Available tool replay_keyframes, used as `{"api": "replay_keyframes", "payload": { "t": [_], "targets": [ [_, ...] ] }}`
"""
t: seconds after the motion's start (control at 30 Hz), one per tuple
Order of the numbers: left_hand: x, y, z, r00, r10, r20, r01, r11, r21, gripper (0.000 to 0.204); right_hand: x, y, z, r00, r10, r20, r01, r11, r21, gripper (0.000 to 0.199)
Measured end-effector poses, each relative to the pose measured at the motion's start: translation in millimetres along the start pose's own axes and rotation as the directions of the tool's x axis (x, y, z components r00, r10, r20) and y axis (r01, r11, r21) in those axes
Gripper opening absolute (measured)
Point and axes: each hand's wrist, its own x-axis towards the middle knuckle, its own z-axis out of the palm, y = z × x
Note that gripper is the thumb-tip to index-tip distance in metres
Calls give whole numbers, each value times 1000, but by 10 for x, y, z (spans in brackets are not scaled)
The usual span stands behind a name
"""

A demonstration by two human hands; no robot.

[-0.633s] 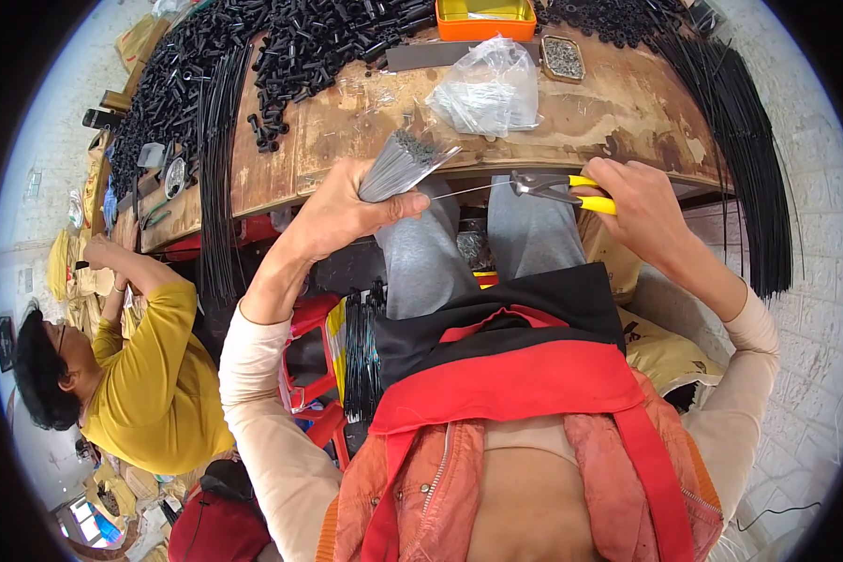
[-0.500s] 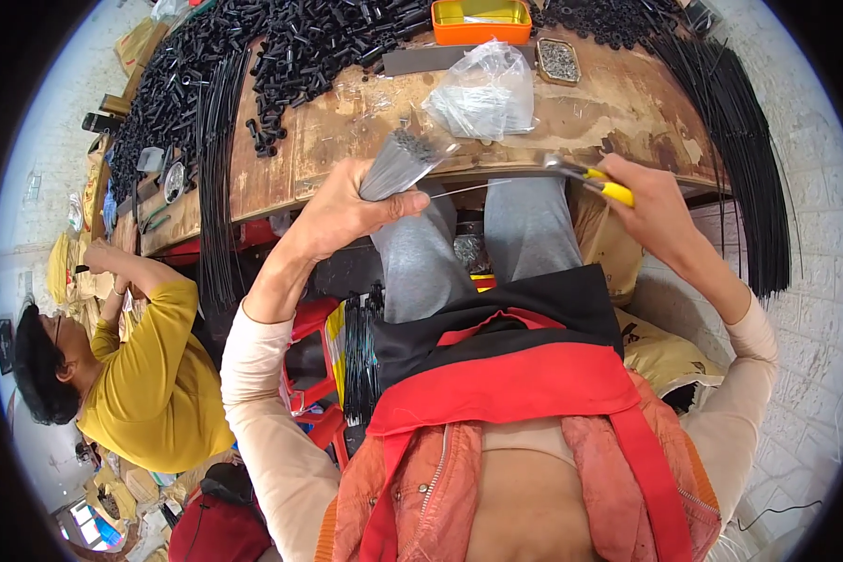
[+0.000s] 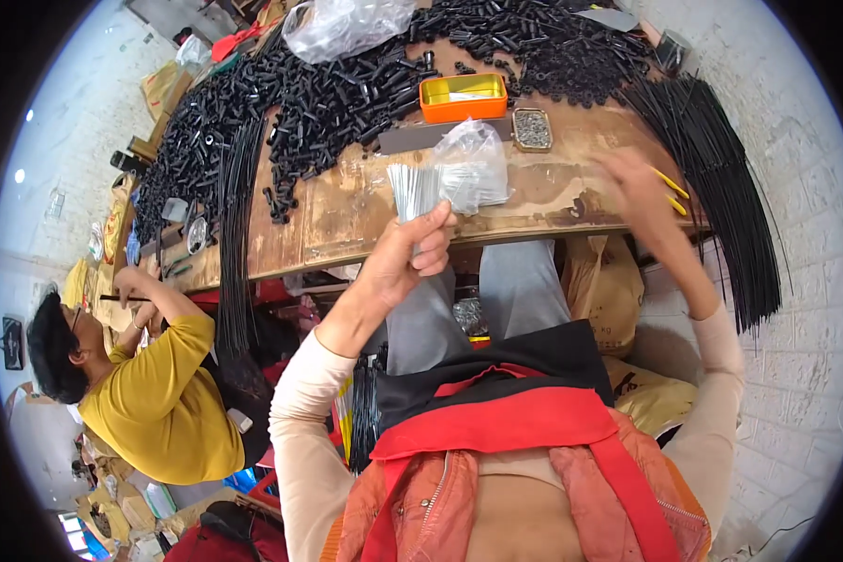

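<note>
My left hand [image 3: 407, 253] is closed round a bundle of thin silvery wires [image 3: 412, 187], held upright above the table's front edge with its ends fanned out. Behind the bundle lies a clear plastic bag [image 3: 478, 155] with more pale, thin pieces inside. My right hand [image 3: 642, 192], blurred by motion, is over the right side of the table with its fingers stretched out to the left. Beside it, the yellow handles of the pliers [image 3: 676, 204] show on the table; the tool's head is hidden behind the hand.
The wooden table [image 3: 337, 211] bears heaps of black parts [image 3: 318, 103], an orange tin [image 3: 464, 98] and a small tray of tiny grey pieces [image 3: 532, 129]. Long black rods [image 3: 721, 169] overhang the right edge, others [image 3: 239, 225] the left. A person in yellow [image 3: 150, 393] works at left.
The pliers have gone from my right hand to the table at the right. My left hand has turned the wire bundle more upright. The view has shifted, showing more of the table's far side.
</note>
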Motion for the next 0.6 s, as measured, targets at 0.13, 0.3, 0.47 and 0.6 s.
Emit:
{"api": "replay_keyframes", "payload": {
  "t": [0.13,0.3,0.47,0.6],
  "targets": [
    [109,-105,258,999,38,31,-35,996,-83,23,459,-909,47,840,277,466,-538,320,780,24],
    [70,-176,373,999,24,28,-22,997,-75,26,614,-875,240,835,210,509,-530,57,846,20],
    [-30,-200,214,996,66,61,-58,990,-126,28,700,-912,129,811,226,539,-555,8,832,15],
    [-104,-191,146,995,85,44,-81,993,-85,30,729,-1160,119,756,90,648,-654,64,754,17]
  ]
}}
